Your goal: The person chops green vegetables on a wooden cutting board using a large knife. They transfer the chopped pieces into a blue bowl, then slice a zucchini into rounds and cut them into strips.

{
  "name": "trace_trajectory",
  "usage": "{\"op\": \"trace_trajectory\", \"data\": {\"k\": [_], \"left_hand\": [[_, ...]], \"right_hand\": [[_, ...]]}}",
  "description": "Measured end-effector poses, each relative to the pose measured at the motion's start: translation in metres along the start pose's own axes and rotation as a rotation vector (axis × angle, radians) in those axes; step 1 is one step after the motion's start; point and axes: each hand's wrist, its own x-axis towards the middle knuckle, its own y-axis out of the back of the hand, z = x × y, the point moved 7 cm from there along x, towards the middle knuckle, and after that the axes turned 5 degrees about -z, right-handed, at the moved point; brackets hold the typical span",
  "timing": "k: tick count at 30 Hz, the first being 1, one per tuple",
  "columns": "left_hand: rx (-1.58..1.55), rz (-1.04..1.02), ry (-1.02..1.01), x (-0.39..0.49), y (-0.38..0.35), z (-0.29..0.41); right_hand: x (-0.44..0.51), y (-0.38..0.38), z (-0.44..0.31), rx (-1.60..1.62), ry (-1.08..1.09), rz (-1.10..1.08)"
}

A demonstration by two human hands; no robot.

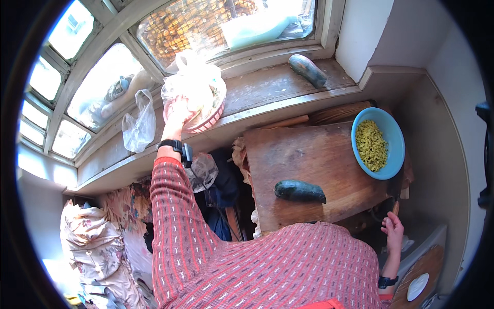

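Note:
My left hand (180,109) reaches into a pink plastic basket (210,123) on the windowsill, among bright plastic bags (189,83); glare and the bags hide what its fingers touch. My right hand (393,227) is at the lower right, fingers loosely bent and apart, just below the wooden handle (396,207) of a dark-bladed knife. A dark green zucchini piece (300,191), with one end cut, lies on the wooden cutting board (301,154). On the board's right end stands a blue plastic bowl (397,145) holding chopped yellow-green food (370,146).
Another green squash (307,70) lies on the windowsill (254,87). A clear plastic bag (140,123) sits left of the basket. A wooden rolling pin (285,121) lies behind the board. Crumpled floral cloth (92,247) is at lower left, a round brown lid (428,266) at lower right.

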Motion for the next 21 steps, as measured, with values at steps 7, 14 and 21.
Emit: {"op": "trace_trajectory", "data": {"k": [7,14,21], "left_hand": [[-0.862,0.55,-0.078,-0.034,0.049,-0.045],[-0.125,0.335,0.506,-0.087,0.054,-0.056],[-0.994,0.213,0.669,-0.076,0.03,-0.081]], "right_hand": [[-0.005,0.013,0.028,-0.043,-0.07,0.015],[-0.008,0.016,0.036,-0.101,-0.12,-0.004],[0.002,0.003,0.029,-0.185,-0.074,-0.077]]}}
